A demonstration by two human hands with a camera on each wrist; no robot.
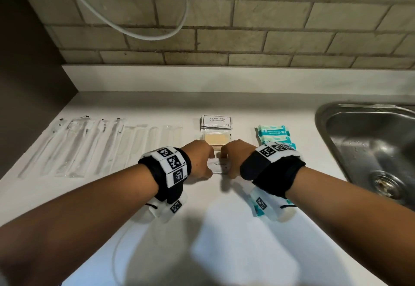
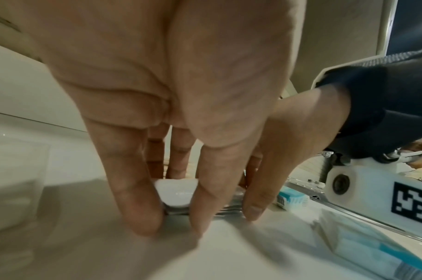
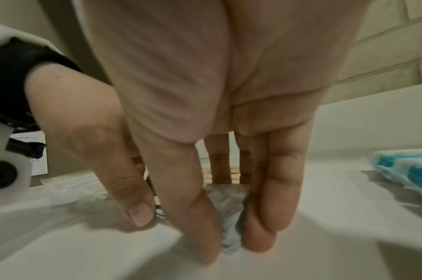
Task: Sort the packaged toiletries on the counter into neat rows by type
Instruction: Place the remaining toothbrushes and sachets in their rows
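With most rows laid out beyond them, a toothpaste packet (image 1: 221,166) is pinched by left hand (image 1: 200,159) and right hand (image 1: 233,159), placement unfinished.

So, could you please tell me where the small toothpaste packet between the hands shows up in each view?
Head: toothpaste packet at centre, between the left hand and right hand.
Left wrist: white, low centre, behind the fingertips.
Right wrist: crinkled end between the fingers.
Shared landmark: teal-and-white packs to the right.
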